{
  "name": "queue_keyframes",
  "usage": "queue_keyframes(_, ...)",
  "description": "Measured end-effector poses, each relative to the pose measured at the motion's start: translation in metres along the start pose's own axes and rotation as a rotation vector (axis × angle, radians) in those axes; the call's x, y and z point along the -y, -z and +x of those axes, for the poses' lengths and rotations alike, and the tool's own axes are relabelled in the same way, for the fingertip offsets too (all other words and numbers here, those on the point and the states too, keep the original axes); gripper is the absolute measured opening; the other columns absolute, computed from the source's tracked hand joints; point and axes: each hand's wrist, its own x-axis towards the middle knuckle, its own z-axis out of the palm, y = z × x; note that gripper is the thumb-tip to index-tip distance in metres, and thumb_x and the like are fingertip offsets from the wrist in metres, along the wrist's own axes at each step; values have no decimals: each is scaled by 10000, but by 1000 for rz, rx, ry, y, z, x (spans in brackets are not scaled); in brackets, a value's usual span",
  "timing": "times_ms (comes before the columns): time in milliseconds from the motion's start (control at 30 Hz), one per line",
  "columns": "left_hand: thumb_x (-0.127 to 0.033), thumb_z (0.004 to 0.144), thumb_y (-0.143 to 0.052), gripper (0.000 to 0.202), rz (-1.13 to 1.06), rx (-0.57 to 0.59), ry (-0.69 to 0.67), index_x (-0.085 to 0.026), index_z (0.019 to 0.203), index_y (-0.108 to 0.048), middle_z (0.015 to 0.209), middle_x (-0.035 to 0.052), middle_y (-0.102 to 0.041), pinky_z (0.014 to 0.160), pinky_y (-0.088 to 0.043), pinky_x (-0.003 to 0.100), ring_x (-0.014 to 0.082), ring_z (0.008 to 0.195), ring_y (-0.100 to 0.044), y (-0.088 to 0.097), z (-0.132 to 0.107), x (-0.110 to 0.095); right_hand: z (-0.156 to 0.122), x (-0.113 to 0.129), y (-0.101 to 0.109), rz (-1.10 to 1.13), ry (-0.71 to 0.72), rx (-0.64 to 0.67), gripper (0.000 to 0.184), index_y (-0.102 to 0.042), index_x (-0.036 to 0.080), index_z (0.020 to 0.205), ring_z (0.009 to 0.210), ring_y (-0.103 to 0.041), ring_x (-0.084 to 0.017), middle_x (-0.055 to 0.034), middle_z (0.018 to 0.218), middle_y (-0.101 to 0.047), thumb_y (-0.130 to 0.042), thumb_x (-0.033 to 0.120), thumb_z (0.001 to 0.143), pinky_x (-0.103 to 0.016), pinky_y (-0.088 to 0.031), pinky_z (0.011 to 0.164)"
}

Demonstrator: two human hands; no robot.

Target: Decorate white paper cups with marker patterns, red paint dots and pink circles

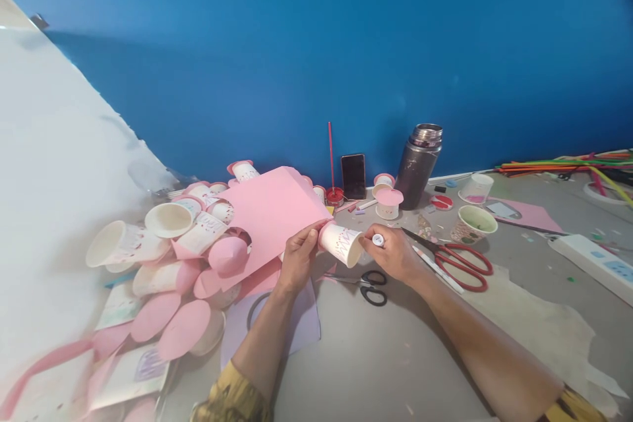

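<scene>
A white paper cup (341, 244) with purple and red marks lies tilted on its side in the air between my hands, its mouth toward the right. Pink paper is at its base end, where my left hand (301, 256) pinches it. My right hand (390, 254) is closed around a white marker (378, 240), seen end-on, with fingertips touching the cup's rim. Behind the cup is a large pink sheet (277, 204). Black-handled scissors (373, 287) lie below the cup, and red-handled scissors (462, 264) lie right of my right hand.
Many decorated paper cups with pink discs (182, 330) pile up at left. A dark flask (420, 168), a phone (353, 176) and a red pot (335, 196) stand along the blue wall. A green-lined cup (473, 224) and a power strip (593, 264) are at right.
</scene>
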Motion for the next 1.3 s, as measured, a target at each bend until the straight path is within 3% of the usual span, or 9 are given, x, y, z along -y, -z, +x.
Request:
queue_keyframes(267,-471,879,-797,392,63,30,8,-182,1141,-836,1249,138,-793,1164,-445,455,320,1249,-683,2,-2,1,0,0,2,-8,5,-15,247,-592,243,658,556,-479,-162,4,572,-582,-594,405,845,-286,-359,563)
queue_keyframes(400,-515,838,-827,476,65,-48,25,-170,1165,-819,1265,142,-783,1153,-459,456,320,1264,-671,0,-3,3,0,-1,-1,-25,23,-54,273,-579,243,637,523,-480,-160,11,536,-575,-600,399,860,-284,-352,533)
queue_keyframes(500,-564,800,-844,559,39,-200,22,-209,1226,-772,1312,117,-756,1065,-525,432,289,1214,-698,-5,-3,4,1,-5,-3,-61,53,-149,270,-598,245,661,519,-496,-169,-3,542,-605,-596,398,884,-293,-347,537)
queue_keyframes(567,-568,763,-869,555,36,-275,41,-199,1163,-762,1201,108,-781,959,-569,394,260,1099,-737,-8,-4,4,2,-8,-3,-92,87,-226,264,-617,246,683,539,-512,-178,-21,574,-637,-599,401,895,-302,-348,558)
queue_keyframes(667,-546,717,-902,508,27,-261,102,-163,1013,-747,948,85,-789,808,-583,347,235,930,-754,-12,-6,1,2,-13,-4,-135,164,-304,266,-645,244,701,591,-561,-197,-48,631,-683,-595,393,916,-315,-373,604)
queue_keyframes(767,-496,719,-909,500,-19,-199,154,-176,1051,-713,963,81,-782,788,-582,343,236,932,-751,-17,-11,-5,2,-15,-4,-176,264,-341,272,-667,240,717,680,-622,-228,-82,703,-728,-568,359,940,-340,-415,682)
queue_keyframes(933,-415,796,-863,549,-133,-110,237,-249,1258,-616,1125,61,-754,839,-568,348,218,959,-741,-22,-17,-11,-1,-13,-5,-248,408,-336,297,-702,235,748,702,-620,-235,-84,675,-709,-547,318,987,-369,-410,725)
queue_keyframes(1067,-395,734,-906,608,-177,-166,222,-243,1241,-606,1193,71,-719,827,-561,329,222,1003,-719,-28,-17,-13,-6,-11,-6,-276,486,-297,288,-722,232,760,674,-601,-228,-72,650,-687,-567,292,996,-378,-402,724)
queue_keyframes(1300,-310,632,-927,746,-143,-251,199,-229,1287,-579,1044,40,-710,857,-519,329,202,946,-695,-35,-18,-14,-8,-11,-10,-206,535,-222,135,-740,225,895,720,-648,-250,-64,719,-710,-615,251,939,-380,-453,734)
